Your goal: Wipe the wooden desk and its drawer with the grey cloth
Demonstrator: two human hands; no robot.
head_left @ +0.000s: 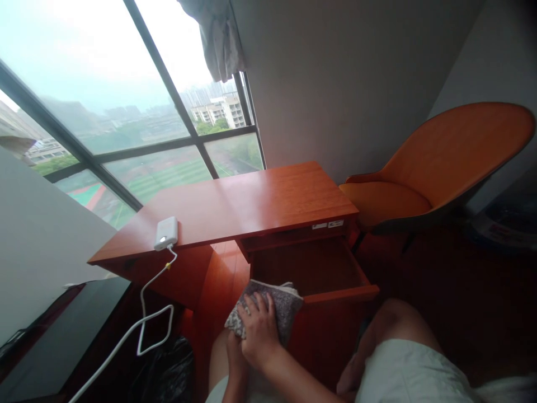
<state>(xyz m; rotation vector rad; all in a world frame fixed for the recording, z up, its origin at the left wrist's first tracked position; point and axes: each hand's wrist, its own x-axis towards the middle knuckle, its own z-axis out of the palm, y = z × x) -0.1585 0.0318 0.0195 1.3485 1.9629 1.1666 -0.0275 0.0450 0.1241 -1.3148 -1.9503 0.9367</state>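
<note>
A grey speckled cloth [287, 308], folded, with pale edges, is held just in front of the open drawer [310, 266]. My right hand [259, 327] lies across the top of the cloth, its fingers spread and stretched over it. Below and to the left, my left hand [237, 355] holds the cloth's lower edge from underneath. The left fingers are mostly hidden by the cloth and the right hand. The cloth's far corner overlaps the drawer's front left corner in this view.
The drawer belongs to a reddish wooden desk [251, 196] by a window. On the desk's left end lies a white power bank [166, 233] with a white cable [145, 319]. An orange chair [457, 162] stands at right, a black plastic bag [172, 369] at lower left.
</note>
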